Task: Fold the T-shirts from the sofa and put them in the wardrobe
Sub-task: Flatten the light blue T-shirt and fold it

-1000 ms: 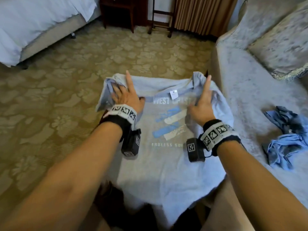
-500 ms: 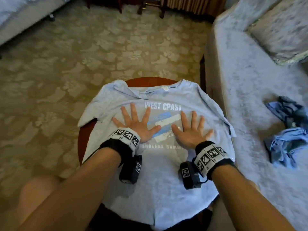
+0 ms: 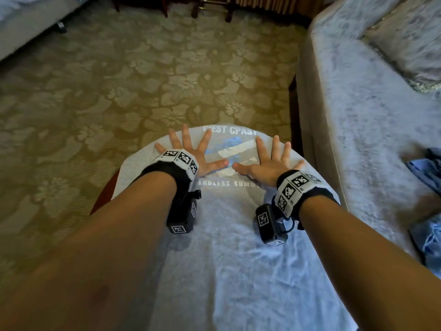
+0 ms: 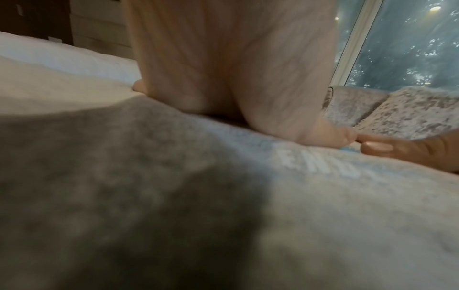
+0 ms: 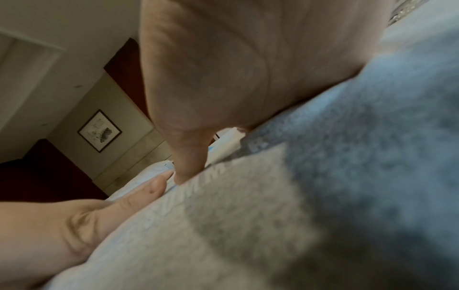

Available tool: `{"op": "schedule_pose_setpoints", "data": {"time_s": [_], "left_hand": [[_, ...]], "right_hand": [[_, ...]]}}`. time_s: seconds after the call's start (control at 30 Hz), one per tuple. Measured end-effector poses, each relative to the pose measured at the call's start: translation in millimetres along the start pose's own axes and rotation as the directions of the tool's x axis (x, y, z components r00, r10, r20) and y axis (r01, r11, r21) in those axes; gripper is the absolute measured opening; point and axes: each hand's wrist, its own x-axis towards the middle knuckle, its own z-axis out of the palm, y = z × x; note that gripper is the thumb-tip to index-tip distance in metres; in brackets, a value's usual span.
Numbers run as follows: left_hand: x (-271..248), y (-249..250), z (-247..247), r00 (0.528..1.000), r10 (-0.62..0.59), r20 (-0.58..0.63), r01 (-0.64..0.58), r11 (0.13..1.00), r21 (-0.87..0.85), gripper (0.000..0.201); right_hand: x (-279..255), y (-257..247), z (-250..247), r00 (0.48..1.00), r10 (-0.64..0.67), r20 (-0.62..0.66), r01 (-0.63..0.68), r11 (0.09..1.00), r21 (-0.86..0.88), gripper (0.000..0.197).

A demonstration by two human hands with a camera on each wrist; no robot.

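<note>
Pressing flat on a pale blue cotton T-shirt with a printed chest graphic [image 3: 229,247], the left hand [image 3: 191,155] and right hand [image 3: 269,163] lie side by side, fingers straight and spread wide, thumbs nearly meeting over the print. The shirt lies face up over a round reddish-brown table [image 3: 105,199], beside the grey velvet sofa [image 3: 358,115], where crumpled blue garments [image 3: 427,211] wait. Likely risk: the collar end hangs past the far table rim, so its weight could drag the smoothed cloth off-centre once the palms lift, skewing the fold.
</note>
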Motion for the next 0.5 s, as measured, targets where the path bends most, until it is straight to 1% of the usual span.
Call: {"op": "schedule_pose_setpoints", "data": {"time_s": [0.1, 0.2, 0.33, 0.5], "left_hand": [[-2, 0, 0, 1.000, -0.001, 0.010, 0.001, 1.000, 0.001, 0.121], [-14, -5, 6, 0.999, -0.014, 0.031, 0.013, 1.000, 0.016, 0.114], [-46, -14, 25, 0.998, -0.026, 0.055, 0.026, 1.000, 0.007, 0.112], [-94, -27, 56, 0.999, -0.028, 0.039, 0.029, 0.999, -0.019, 0.110]], "right_hand": [[-5, 0, 1, 1.000, 0.008, 0.003, -0.008, 1.000, -0.002, 0.107], [-20, 1, 10, 1.000, 0.003, 0.002, -0.003, 1.000, -0.005, 0.107], [-51, 3, 30, 1.000, 0.005, 0.013, -0.005, 1.000, -0.008, 0.108], [-93, 9, 58, 0.999, 0.001, 0.050, 0.000, 1.000, -0.030, 0.107]]}}
